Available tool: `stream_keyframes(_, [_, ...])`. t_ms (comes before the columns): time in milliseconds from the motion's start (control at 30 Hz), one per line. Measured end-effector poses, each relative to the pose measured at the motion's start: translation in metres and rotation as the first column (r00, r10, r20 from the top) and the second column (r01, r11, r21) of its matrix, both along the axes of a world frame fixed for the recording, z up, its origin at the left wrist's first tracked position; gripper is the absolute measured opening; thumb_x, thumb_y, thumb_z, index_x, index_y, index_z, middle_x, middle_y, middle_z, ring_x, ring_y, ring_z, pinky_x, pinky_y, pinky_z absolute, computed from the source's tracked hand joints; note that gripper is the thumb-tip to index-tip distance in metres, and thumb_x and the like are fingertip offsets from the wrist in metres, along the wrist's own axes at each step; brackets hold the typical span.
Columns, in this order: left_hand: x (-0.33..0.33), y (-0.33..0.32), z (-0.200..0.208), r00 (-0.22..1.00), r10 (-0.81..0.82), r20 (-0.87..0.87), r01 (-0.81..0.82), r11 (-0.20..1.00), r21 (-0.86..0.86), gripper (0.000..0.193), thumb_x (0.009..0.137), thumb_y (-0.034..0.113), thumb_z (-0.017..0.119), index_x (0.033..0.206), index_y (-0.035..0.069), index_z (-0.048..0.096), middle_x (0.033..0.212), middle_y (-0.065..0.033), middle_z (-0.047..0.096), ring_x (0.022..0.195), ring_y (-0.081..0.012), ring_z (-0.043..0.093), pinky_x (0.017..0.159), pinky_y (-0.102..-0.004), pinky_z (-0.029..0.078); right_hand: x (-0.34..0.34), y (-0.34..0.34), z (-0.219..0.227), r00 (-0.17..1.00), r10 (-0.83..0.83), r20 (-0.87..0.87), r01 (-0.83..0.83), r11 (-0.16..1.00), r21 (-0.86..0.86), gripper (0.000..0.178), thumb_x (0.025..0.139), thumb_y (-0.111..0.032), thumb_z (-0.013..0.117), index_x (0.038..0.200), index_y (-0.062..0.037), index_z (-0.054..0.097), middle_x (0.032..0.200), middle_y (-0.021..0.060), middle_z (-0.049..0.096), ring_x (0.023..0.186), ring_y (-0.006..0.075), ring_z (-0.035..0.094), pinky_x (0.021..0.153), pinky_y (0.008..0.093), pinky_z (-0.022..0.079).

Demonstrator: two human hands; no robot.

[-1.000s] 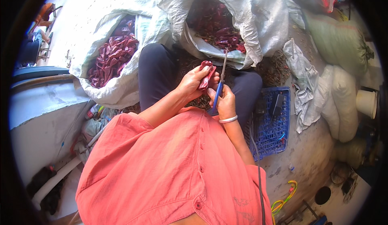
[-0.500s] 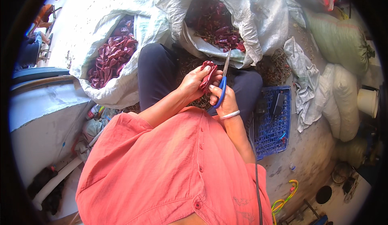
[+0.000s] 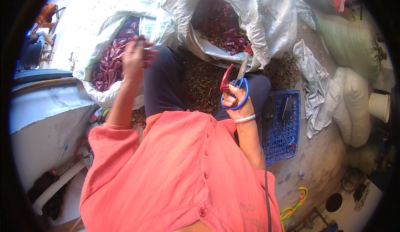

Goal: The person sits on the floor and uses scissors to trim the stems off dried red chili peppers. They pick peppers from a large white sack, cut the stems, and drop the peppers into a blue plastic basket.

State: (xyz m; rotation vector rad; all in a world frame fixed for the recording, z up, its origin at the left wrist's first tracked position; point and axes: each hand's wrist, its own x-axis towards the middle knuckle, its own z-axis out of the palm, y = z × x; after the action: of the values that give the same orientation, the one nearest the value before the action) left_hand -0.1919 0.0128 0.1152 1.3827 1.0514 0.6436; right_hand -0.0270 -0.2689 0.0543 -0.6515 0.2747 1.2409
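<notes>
My right hand [image 3: 238, 103] is closed around blue-handled scissors [image 3: 243, 69], their blades pointing away from me. A red dried chili [image 3: 226, 78] also sticks up from that hand, beside the scissors. Over the near edge of the left white woven sack [image 3: 160, 28] is my left hand [image 3: 133, 61], smeared by motion. Dark red patches show at its fingers, but whether they are gripped or being let go is unclear. That sack contains many dark red dried chilies [image 3: 110, 61]. Straight ahead, a second white sack [image 3: 260, 23] lies open with more chilies [image 3: 227, 32] inside.
Stems and scraps [image 3: 202, 86] cover the ground between my knees. A blue plastic crate [image 3: 275, 142] with a black object [image 3: 286, 107] stands at my right. Beyond it are a crumpled white sack [image 3: 310, 82] and a full green sack [image 3: 350, 40]. A person [image 3: 35, 44] sits far left.
My left hand has left the scissors and moved left and away, to the left sack. My right hand still has the scissors, now with a chili upright beside them.
</notes>
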Motion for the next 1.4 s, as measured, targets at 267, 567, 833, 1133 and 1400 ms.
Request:
stream_keyframes(267, [-0.047, 0.046, -0.007, 0.87, -0.131, -0.475, 0.41, 0.727, 0.551, 0.052, 0.084, 0.009, 0.068, 0.133, 0.003, 0.05, 0.132, -0.0201, 0.053, 0.119, -0.0287, 0.054, 0.088, -0.0379, 0.051, -0.004, 0.014, -0.004, 1.0, 0.024, -0.014, -0.024, 0.999, -0.037, 0.009, 0.086, -0.004, 0.065, 0.093, -0.0091, 0.064, 0.074, 0.0018, 0.06, 0.055, 0.0087, 0.05, 0.048, 0.023, 0.038])
stream_keyframes(567, [0.057, -0.099, -0.027, 0.409, -0.897, -0.169, 0.852, 0.309, 0.422, 0.036, 0.083, 0.01, 0.071, 0.115, 0.002, 0.059, 0.115, -0.0148, 0.057, 0.096, -0.0302, 0.063, 0.08, -0.0352, 0.053, -0.013, -0.001, 0.009, 0.992, 0.051, 0.113, -0.039, 0.993, -0.109, 0.013, 0.089, -0.006, 0.062, 0.102, -0.0061, 0.06, 0.078, 0.0021, 0.059, 0.053, 0.0089, 0.048, 0.047, 0.0228, 0.038])
stream_keyframes(833, [0.067, -0.084, -0.034, 0.684, -0.73, -0.001, 0.727, 0.681, 0.089, 0.016, 0.093, 0.017, 0.064, 0.096, 0.001, 0.062, 0.072, -0.0006, 0.063, 0.059, -0.0062, 0.055, 0.052, -0.0241, 0.046, -0.016, -0.032, 0.009, 0.44, 0.379, 0.814, 0.015, 0.903, -0.429, 0.033, 0.083, -0.021, 0.075, 0.103, -0.002, 0.056, 0.073, -0.0005, 0.051, 0.057, 0.0072, 0.048, 0.055, 0.0206, 0.042])
stream_keyframes(1133, [0.072, -0.079, -0.027, 0.563, -0.824, 0.059, 0.823, 0.553, -0.129, 0.018, 0.096, 0.021, 0.061, 0.092, 0.003, 0.06, 0.075, -0.0011, 0.064, 0.057, -0.005, 0.053, 0.051, -0.0216, 0.044, -0.015, -0.035, 0.02, -0.103, 0.486, 0.868, 0.151, 0.87, -0.469, 0.041, 0.075, -0.023, 0.08, 0.095, 0.0015, 0.055, 0.069, 0.0088, 0.054, 0.055, 0.0201, 0.051, 0.055, 0.0314, 0.044])
stream_keyframes(1400, [0.071, -0.077, -0.019, 0.472, -0.873, 0.121, 0.88, 0.459, -0.126, 0.019, 0.096, 0.022, 0.061, 0.088, 0.004, 0.06, 0.069, 0.0009, 0.061, 0.053, -0.0048, 0.049, 0.048, -0.0224, 0.04, -0.019, -0.038, 0.027, 0.718, 0.466, 0.517, -0.379, 0.885, -0.271, 0.051, 0.086, -0.049, 0.065, 0.093, 0.0001, 0.058, 0.06, -0.0027, 0.048, 0.046, 0.0068, 0.044, 0.043, 0.0222, 0.035])
